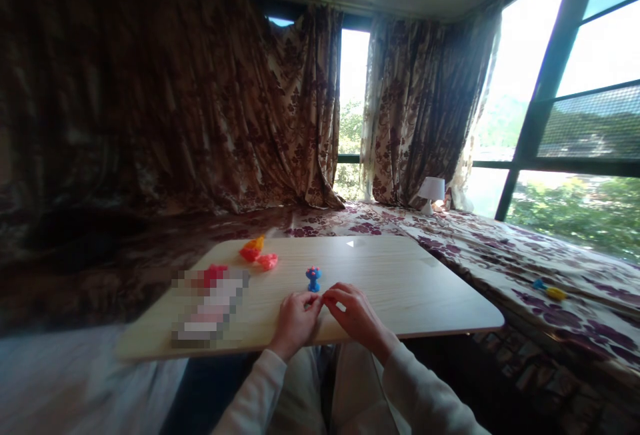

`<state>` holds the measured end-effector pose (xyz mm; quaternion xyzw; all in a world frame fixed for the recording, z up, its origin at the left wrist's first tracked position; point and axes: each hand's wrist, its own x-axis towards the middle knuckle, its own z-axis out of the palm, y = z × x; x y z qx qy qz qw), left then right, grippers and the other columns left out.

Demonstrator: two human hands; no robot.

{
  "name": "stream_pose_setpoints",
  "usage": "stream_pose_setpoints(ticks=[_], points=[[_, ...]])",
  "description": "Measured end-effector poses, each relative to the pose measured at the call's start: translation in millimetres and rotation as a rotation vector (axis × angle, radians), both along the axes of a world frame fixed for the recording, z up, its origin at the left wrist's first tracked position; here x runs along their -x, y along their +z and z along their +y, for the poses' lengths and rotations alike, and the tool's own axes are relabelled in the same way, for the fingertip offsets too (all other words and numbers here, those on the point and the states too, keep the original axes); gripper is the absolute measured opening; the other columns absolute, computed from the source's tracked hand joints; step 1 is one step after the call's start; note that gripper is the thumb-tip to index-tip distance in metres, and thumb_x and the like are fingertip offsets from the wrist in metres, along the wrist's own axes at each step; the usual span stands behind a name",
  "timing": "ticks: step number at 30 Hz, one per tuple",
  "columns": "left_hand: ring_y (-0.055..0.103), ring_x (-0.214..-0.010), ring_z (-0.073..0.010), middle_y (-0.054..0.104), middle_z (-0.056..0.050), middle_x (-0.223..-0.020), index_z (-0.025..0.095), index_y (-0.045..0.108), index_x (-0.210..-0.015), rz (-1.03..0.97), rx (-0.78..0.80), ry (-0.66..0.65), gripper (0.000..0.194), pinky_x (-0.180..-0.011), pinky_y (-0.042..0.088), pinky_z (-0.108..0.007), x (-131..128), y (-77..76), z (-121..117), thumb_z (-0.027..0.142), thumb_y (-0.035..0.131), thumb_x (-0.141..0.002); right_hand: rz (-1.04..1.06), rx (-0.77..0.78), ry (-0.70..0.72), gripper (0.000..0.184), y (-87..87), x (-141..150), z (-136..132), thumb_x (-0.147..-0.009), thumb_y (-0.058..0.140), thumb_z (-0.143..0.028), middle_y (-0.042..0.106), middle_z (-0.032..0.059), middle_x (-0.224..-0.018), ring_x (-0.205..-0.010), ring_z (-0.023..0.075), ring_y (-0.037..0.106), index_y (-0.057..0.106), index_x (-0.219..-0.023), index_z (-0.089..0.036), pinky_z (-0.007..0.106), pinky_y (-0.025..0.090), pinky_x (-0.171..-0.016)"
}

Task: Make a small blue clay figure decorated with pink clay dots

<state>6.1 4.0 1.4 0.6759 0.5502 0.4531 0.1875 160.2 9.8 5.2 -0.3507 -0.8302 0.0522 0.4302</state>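
Observation:
A small blue figure [313, 280] with pink-red bits on its head stands upright on the pale wooden table [400, 288]. Just in front of it, on the near side, my left hand [296, 320] is closed, thumb and forefinger pinched together. My right hand [356, 312] also pinches, and its fingertips meet those of the left. Whatever sits between the fingertips is too small or hidden to make out. Neither hand appears to grip the blue figure.
Crumpled red and orange pieces [253, 248] and a pink-red one [268, 261] lie toward the back left. A pixelated, flat item [210, 312] rests at the left. Beyond the table are a white lamp [432, 190] and blue and yellow bits [555, 293] on the floral cloth.

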Motion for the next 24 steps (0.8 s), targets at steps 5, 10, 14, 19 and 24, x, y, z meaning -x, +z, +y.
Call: stream_pose_setpoints(ticks=[5,10,14,19,24], points=[[0.062,-0.081,-0.0187,0.071,-0.003,-0.078,0.020,0.070,-0.071,0.005,0.018,-0.025,0.023,-0.078,0.045,-0.028,0.8,2.7,-0.6,0.036,0.054,-0.075,0.031,0.039,0.048,0.014,3.4,-0.2,-3.1,-0.085,0.053,-0.016,0.063,0.0017,-0.079,-0.074,0.0134,0.057,0.066,-0.081,-0.020,0.024,0.042,-0.071],[0.061,-0.081,-0.0181,0.070,-0.002,-0.075,0.020,0.069,-0.068,0.026,0.000,0.016,0.019,-0.079,0.045,-0.028,0.5,1.3,-2.5,0.033,0.056,-0.073,0.101,0.080,-0.141,0.015,2.2,-3.7,6.1,-0.081,0.052,-0.014,0.061,0.0007,-0.071,-0.067,0.0131,0.056,0.064,-0.074,-0.018,0.024,0.042,-0.067],[0.061,-0.078,-0.0178,0.070,-0.002,-0.074,0.020,0.070,-0.073,0.018,-0.018,0.007,0.021,-0.077,0.046,-0.028,1.0,-1.4,-1.6,0.034,0.055,-0.075,0.108,0.139,-0.318,0.020,-5.5,-7.4,17.8,-0.077,0.049,-0.009,0.064,0.0029,-0.074,-0.069,0.0151,0.058,0.066,-0.081,-0.018,0.025,0.043,-0.065],[0.060,-0.084,-0.0182,0.071,-0.005,-0.084,0.019,0.071,-0.081,0.013,-0.064,-0.020,0.022,-0.082,0.045,-0.029,2.9,-4.1,1.4,0.027,0.051,-0.078,-0.002,0.100,-0.301,0.036,-13.0,-8.8,21.3,-0.072,0.044,0.000,0.068,0.0051,-0.088,-0.084,0.0183,0.062,0.070,-0.085,-0.021,0.026,0.045,-0.076],[0.060,-0.085,-0.0173,0.069,-0.005,-0.083,0.019,0.071,-0.086,0.019,-0.066,-0.010,0.021,-0.083,0.045,-0.030,4.7,-8.6,3.9,0.020,0.053,-0.075,-0.001,0.031,-0.278,0.032,-9.1,-7.7,13.6,-0.074,0.050,-0.006,0.063,0.0077,-0.100,-0.090,0.0197,0.059,0.069,-0.095,-0.021,0.031,0.046,-0.082]])
